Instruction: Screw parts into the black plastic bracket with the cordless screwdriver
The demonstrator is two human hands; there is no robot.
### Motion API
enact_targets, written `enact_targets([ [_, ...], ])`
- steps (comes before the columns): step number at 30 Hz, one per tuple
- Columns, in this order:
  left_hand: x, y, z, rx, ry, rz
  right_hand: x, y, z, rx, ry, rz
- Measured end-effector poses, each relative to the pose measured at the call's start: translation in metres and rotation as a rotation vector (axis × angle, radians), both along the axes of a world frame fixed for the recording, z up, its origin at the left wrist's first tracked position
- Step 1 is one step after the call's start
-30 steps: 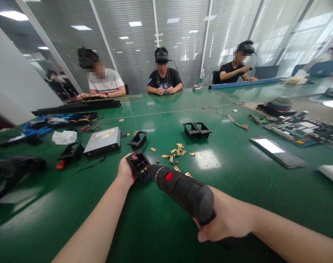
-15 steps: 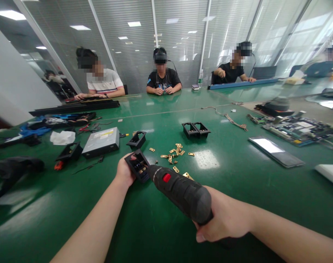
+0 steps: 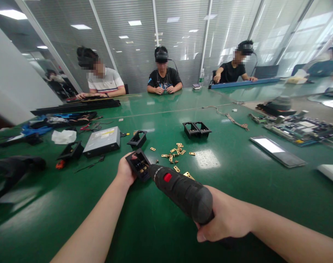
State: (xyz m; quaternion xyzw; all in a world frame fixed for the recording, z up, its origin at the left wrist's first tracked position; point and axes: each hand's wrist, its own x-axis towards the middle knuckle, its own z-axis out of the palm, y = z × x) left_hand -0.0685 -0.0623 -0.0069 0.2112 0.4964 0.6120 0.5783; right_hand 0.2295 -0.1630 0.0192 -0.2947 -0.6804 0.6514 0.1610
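My left hand (image 3: 125,170) is closed on a black plastic housing (image 3: 135,159), tilted so its hollow inside faces me, with brass-coloured pieces in it. In my right hand (image 3: 223,213) is a black power screwdriver (image 3: 182,191) with a red switch, gripped by its handle. Its nose points into the housing; the tip is hidden there, so I cannot tell whether it touches a screw. Just beyond lie several small brass plates (image 3: 179,150) and screws. More black housings (image 3: 196,129) stand farther back, and another housing (image 3: 137,138) is behind my left hand.
An optical drive (image 3: 102,141) lies at the left, near a white tissue (image 3: 63,137) and another black housing (image 3: 70,151). On the right are a phone (image 3: 277,151) and circuit boards (image 3: 300,128). Across the green table (image 3: 155,113) sit several people at work.
My hands, the housing and the screwdriver keep nearly the same pose. The view has shifted slightly. Across the table at right, a person's raised hand has come down to the long blue bar.
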Motion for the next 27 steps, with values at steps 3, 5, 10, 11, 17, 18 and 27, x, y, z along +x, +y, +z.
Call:
enact_targets([
  [3, 0.0003, -0.0003, 0.0008, 0.0, 0.002, -0.002, 0.0001, -0.0002, 0.0005, -0.015, 0.007, 0.008],
  [5, 0.0002, -0.0003, 0.0009, -0.003, 0.01, -0.009, 0.0004, 0.0002, 0.0007, -0.021, 0.012, 0.013],
  [10, -0.0022, 0.0009, -0.0024, 0.009, 0.003, -0.016, 0.0008, 0.0017, 0.0003, -0.043, 0.026, 0.011],
  [11, -0.0028, 0.0012, -0.0033, 0.009, 0.0, -0.016, 0.0007, 0.0018, 0.0001, -0.051, 0.03, 0.011],
  [17, -0.0026, 0.0008, -0.0025, 0.003, -0.011, -0.015, 0.0, 0.0022, -0.0003, -0.018, 0.033, 0.02],
  [18, -0.002, 0.0005, -0.0017, 0.002, -0.012, -0.012, 0.0001, 0.0022, -0.0001, -0.011, 0.033, 0.023],
  [27, -0.0006, -0.0013, 0.0001, -0.011, -0.009, -0.021, 0.0017, 0.0019, 0.0022, -0.039, -0.021, 0.036],
])
